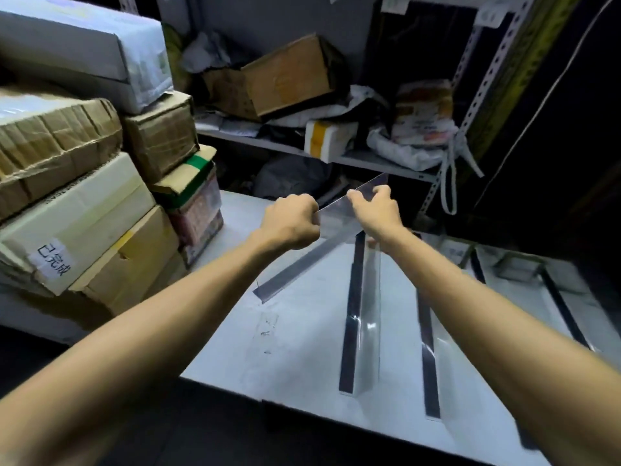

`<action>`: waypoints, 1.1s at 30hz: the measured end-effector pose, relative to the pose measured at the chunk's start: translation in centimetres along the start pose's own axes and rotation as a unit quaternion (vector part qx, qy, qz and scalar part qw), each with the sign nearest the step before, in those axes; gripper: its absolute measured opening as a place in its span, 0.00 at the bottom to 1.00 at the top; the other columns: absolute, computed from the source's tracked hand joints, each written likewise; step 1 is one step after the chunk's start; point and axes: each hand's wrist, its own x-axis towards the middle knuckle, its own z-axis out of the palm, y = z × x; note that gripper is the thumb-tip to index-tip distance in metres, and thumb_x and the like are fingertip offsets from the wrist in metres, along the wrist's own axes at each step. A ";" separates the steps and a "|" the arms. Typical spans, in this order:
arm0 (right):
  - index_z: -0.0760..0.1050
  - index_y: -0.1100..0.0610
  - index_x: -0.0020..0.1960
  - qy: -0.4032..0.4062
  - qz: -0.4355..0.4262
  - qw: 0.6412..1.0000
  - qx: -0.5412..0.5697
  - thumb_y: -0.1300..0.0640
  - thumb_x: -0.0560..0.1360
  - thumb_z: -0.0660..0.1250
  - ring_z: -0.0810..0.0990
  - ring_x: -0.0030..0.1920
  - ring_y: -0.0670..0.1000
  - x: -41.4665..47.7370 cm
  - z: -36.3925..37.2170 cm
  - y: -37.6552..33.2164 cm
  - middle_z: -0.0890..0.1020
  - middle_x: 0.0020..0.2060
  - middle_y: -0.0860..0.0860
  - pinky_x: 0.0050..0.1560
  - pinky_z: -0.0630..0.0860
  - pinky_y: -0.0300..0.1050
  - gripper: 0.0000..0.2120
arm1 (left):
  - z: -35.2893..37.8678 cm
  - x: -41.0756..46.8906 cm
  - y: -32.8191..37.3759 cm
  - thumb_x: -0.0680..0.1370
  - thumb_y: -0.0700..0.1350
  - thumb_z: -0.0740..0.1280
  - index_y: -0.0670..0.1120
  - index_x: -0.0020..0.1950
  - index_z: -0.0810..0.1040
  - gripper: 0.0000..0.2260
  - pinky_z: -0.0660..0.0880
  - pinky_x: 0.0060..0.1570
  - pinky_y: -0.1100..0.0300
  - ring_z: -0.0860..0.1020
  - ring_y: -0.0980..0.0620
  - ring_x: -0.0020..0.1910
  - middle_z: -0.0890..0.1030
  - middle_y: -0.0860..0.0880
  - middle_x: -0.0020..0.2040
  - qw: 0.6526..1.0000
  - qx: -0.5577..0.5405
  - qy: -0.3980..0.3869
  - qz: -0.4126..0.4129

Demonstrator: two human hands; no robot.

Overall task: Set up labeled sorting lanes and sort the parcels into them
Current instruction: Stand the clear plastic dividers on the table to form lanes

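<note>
A long clear plastic divider strip (304,264) hangs tilted above the white table (295,348), its near end low at the left and its far end high at the right. My left hand (290,220) grips it near the middle. My right hand (376,210) pinches its upper part. Three more clear L-shaped dividers lie on the table: one (358,317) in the middle, another (428,358) under my right forearm, a third (564,314) at the far right. They run roughly parallel, away from me.
Stacked cardboard boxes (87,196) stand on the table's left side, one bearing a handwritten label (55,262). A metal shelf (336,156) behind the table holds a tilted brown box (289,75), a white foam parcel (327,139) and bagged parcels (420,129).
</note>
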 end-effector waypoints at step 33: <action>0.72 0.49 0.65 0.041 0.211 0.894 0.393 0.69 0.77 0.57 0.81 0.53 0.57 3.2 -40.0 27.3 0.79 0.57 0.57 0.37 0.78 0.52 0.22 | 18.2 3.5 47.0 0.73 0.50 0.74 0.44 0.69 0.61 0.32 0.77 0.60 0.45 0.77 0.44 0.60 0.72 0.39 0.65 0.881 -0.243 -0.353 0.198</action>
